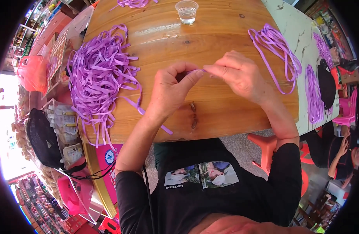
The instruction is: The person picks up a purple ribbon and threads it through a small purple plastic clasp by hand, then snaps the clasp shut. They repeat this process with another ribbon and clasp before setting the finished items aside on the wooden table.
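Over the middle of the wooden table (226,117), my hands meet at the fingertips. Thumb and fingers of my left hand (169,87) pinch a purple ribbon (199,73); only a short bit of it shows. My right hand (239,76) closes on the same ribbon at its tip, fingers curled. A big tangled pile of purple ribbons (99,70) lies to the left of my left hand. One loose strip from it runs behind my left forearm. Looped ribbons form a bundle (278,50) on the right of the table.
A clear plastic cup (187,15) with liquid stands at the far edge. More ribbon bundles (313,95) and a black item (326,84) lie on a marbled white table (304,46). Left are a clear bottle box (65,123) and a black mesh item (42,138). A red stool (262,150) and another person (339,154) are right.
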### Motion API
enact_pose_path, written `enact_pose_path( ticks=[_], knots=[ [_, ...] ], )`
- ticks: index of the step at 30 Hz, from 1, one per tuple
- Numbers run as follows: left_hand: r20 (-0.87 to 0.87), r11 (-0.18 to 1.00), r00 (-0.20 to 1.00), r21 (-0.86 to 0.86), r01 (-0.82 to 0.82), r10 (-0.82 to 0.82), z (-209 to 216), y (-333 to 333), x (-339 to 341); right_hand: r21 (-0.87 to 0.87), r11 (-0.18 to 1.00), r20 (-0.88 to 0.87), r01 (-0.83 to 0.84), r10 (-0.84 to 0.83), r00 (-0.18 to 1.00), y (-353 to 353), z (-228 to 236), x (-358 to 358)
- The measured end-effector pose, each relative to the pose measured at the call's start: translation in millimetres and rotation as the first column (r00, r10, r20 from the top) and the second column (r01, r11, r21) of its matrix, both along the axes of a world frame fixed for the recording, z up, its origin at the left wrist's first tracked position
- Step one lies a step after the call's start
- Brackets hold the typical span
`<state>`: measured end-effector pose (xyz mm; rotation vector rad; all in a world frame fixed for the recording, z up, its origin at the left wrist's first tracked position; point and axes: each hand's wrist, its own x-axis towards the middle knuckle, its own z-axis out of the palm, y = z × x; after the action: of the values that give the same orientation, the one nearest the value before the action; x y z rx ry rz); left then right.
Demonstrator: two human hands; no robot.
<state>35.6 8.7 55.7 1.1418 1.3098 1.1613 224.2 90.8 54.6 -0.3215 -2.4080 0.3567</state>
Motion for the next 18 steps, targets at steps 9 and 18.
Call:
enact_pose_path(
  ticks=[9,18],
  knots=[
    [-0.247,0.981,0.967,0.194,-0.012,0.060,-29,21,-13,-0.208,0.972,0.075,0.110,-0.096,0.992,8,-7,-7],
    [0.596,0.996,0.800,-0.090,-0.011,0.063,-28,30,-8,-0.900,0.214,-0.405,-0.379,-0.092,0.910,4,-21,-14]
  ],
)
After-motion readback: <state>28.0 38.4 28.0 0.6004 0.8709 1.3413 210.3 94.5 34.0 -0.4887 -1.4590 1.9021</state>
